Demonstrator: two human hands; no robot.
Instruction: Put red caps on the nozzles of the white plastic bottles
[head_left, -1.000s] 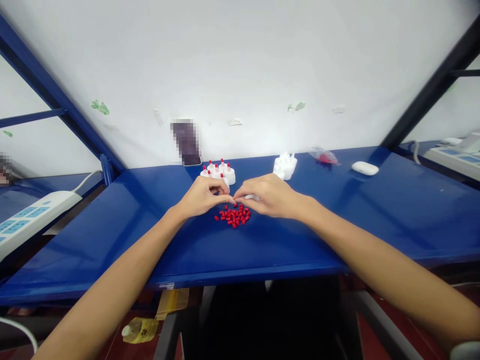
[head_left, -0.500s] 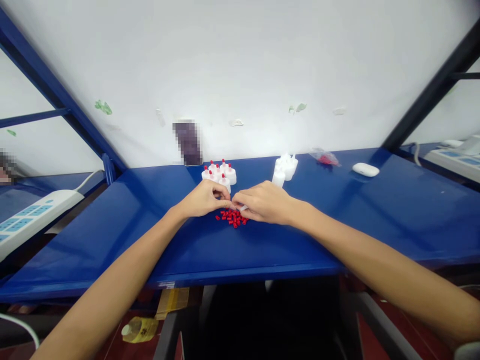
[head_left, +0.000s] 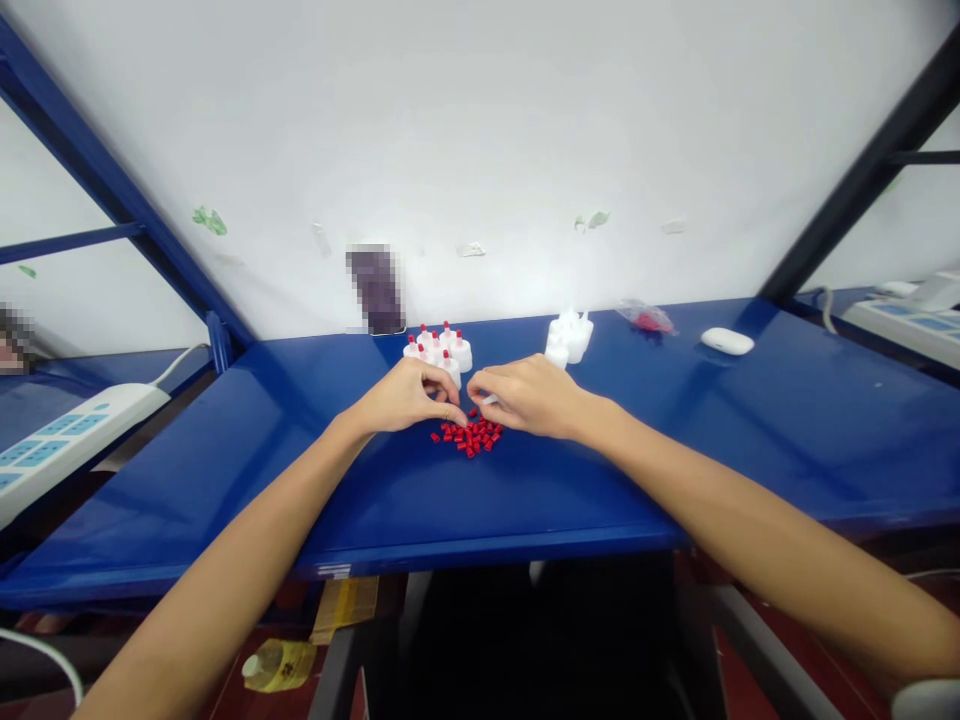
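Observation:
A small white nozzle-like piece (head_left: 490, 399) shows between the curled fingers of my right hand (head_left: 531, 396); the rest of it is hidden. Just left of it, my left hand (head_left: 412, 396) has its thumb and forefinger apart, the thumb tip at the upper edge of a pile of small red caps (head_left: 471, 440). I see nothing held in that hand. Behind the left hand stand several white bottles with red-capped tips (head_left: 460, 352), the nearest partly covered by the fingers. Beyond my right hand is a cluster of white bottles with no red on their tips (head_left: 574, 338).
All of this is on a blue table (head_left: 360, 500). A clear bag with red pieces (head_left: 651, 320) and a white oval case (head_left: 727, 341) lie at the back right. A phone (head_left: 381, 290) leans on the wall. A power strip (head_left: 75, 440) is at the left.
My hands were together over the caps and have now moved slightly apart. The right hand has shifted a little up and right with the white piece, uncovering more caps.

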